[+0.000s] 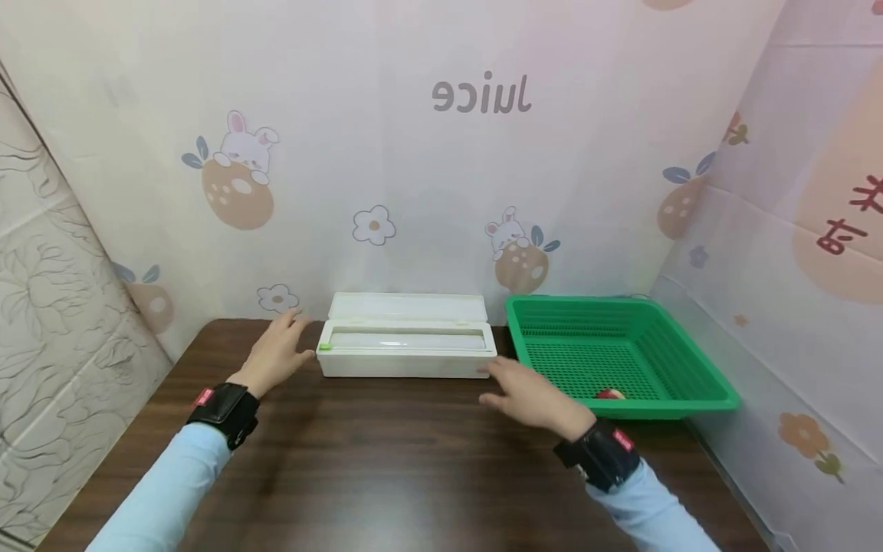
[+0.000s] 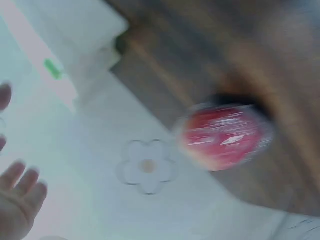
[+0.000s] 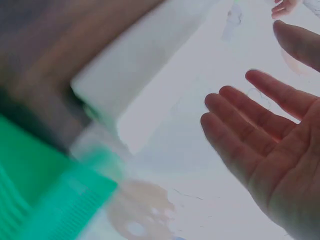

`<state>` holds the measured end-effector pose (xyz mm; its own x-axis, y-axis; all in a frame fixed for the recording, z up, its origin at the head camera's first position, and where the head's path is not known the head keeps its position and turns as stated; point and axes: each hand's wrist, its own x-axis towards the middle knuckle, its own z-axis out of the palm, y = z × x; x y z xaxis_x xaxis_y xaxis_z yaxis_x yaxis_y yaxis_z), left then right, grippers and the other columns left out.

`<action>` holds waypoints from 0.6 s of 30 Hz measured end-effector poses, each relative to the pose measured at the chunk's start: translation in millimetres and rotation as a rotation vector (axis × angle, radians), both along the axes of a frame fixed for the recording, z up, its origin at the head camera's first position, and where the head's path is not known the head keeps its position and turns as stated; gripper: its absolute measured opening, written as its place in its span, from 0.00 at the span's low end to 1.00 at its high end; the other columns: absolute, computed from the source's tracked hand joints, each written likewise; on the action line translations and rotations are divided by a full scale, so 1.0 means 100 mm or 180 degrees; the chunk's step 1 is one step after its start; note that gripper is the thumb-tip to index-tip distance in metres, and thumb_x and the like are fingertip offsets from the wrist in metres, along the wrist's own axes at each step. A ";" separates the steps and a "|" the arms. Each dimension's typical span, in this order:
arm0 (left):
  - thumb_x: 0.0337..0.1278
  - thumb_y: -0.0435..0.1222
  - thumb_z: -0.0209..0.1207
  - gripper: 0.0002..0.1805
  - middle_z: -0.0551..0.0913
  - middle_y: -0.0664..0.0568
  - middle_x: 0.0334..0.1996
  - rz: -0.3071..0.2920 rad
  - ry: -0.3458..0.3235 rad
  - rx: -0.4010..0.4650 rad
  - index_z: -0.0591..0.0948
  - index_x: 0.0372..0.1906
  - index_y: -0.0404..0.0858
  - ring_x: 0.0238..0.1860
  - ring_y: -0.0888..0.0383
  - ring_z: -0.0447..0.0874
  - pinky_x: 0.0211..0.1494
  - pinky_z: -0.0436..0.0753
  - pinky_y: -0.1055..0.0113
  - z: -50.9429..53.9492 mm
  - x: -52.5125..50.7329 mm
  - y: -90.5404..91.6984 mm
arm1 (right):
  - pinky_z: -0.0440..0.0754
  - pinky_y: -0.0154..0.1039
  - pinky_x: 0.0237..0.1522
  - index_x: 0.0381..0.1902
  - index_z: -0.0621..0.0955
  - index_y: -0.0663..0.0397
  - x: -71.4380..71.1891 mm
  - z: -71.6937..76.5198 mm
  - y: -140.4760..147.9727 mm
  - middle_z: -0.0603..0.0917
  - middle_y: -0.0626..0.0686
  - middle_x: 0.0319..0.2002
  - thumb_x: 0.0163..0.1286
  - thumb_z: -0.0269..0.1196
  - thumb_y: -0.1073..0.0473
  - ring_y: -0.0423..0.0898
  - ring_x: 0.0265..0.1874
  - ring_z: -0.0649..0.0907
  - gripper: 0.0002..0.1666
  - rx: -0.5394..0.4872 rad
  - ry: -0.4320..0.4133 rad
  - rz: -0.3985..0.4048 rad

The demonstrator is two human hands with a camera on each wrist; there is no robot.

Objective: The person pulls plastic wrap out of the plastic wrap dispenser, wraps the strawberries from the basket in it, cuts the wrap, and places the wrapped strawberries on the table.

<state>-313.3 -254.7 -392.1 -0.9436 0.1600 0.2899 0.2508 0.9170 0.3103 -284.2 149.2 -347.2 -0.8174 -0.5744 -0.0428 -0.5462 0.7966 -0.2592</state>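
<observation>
A white cling film dispenser (image 1: pixel 407 365) stands at the back of the table, its lid raised and a small green slider at its left end. My left hand (image 1: pixel 277 356) is by that left end, fingers loosely extended and holding nothing. My right hand (image 1: pixel 531 392) hovers near the dispenser's right front corner; its fingers are spread in the right wrist view, and whether they touch it I cannot tell. In the left wrist view, a red and yellowish fruit piece (image 2: pixel 225 137) in clear film lies on the table; the left hand hides it in the head view.
A green plastic basket (image 1: pixel 662 404) stands at the right, beside the dispenser. Low in it shows a red and whitish piece (image 1: pixel 610 394), partly hidden by the front rim. A printed sheet (image 1: pixel 441 169) hangs right behind the dark wooden table (image 1: pixel 414 468).
</observation>
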 end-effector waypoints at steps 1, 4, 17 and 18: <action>0.47 0.34 0.65 0.31 0.65 0.33 0.61 -0.0060 -0.0082 -0.0087 0.69 0.58 0.29 0.61 0.37 0.63 0.58 0.67 0.44 0.05 -0.03 0.04 | 0.73 0.48 0.55 0.62 0.68 0.57 -0.06 0.08 -0.03 0.73 0.58 0.58 0.63 0.60 0.49 0.52 0.57 0.74 0.33 0.0085 0.0038 0.0022; 0.48 0.35 0.64 0.28 0.72 0.35 0.56 -0.0259 -0.0330 -0.0334 0.72 0.56 0.30 0.57 0.40 0.70 0.56 0.71 0.47 0.15 -0.15 0.18 | 0.74 0.47 0.53 0.65 0.65 0.57 -0.26 0.24 -0.14 0.72 0.59 0.58 0.64 0.60 0.50 0.53 0.56 0.74 0.35 0.0395 0.0133 0.0075; 0.47 0.33 0.64 0.17 0.82 0.43 0.45 -0.0325 -0.1087 -0.0599 0.81 0.46 0.34 0.44 0.47 0.80 0.47 0.77 0.51 -0.04 -0.51 0.40 | 0.75 0.47 0.51 0.49 0.78 0.65 -1.07 -0.15 -0.36 0.80 0.61 0.48 0.60 0.63 0.62 0.55 0.49 0.78 0.19 0.0775 -0.0026 0.0163; 0.47 0.33 0.65 0.16 0.83 0.43 0.44 -0.0338 -0.1046 -0.0625 0.82 0.45 0.35 0.43 0.48 0.81 0.46 0.78 0.52 -0.06 -0.52 0.40 | 0.75 0.47 0.51 0.48 0.78 0.65 -1.09 -0.19 -0.36 0.80 0.61 0.48 0.59 0.63 0.63 0.55 0.48 0.79 0.19 0.0768 -0.0048 0.0118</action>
